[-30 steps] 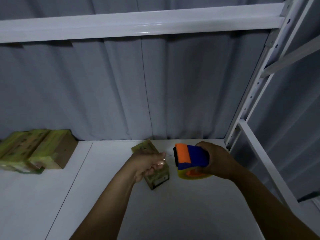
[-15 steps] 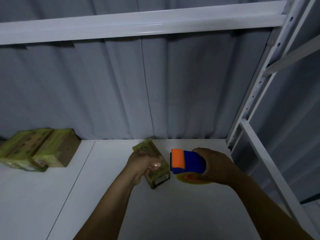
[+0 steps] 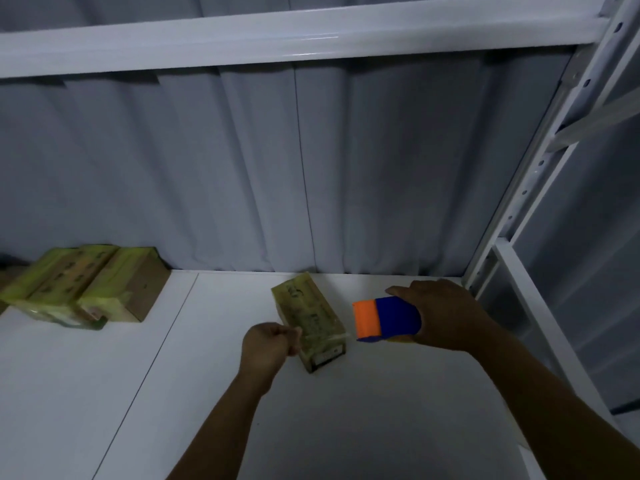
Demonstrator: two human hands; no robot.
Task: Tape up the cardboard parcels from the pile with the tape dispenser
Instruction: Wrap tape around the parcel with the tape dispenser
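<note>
A small cardboard parcel [image 3: 311, 317] wrapped in yellowish tape lies on the white shelf board [image 3: 381, 417], its long axis running away from me. My right hand [image 3: 446, 317] grips the blue and orange tape dispenser [image 3: 388, 318] just right of the parcel's near end. My left hand [image 3: 268, 346] is curled at the parcel's left side and pinches the tape end. A thin strip of tape [image 3: 334, 337] stretches from the dispenser across the parcel's near end to those fingers.
A pile of similar taped parcels [image 3: 86, 285] lies at the back left of the shelf. A grey corrugated wall [image 3: 311, 168] closes the back. A white beam [image 3: 311, 39] runs overhead and a perforated rack upright [image 3: 533, 202] stands at the right.
My left hand has drawn the tape end leftwards over the parcel to its left side. The dispenser in my right hand has dropped lower beside the parcel's right edge.
</note>
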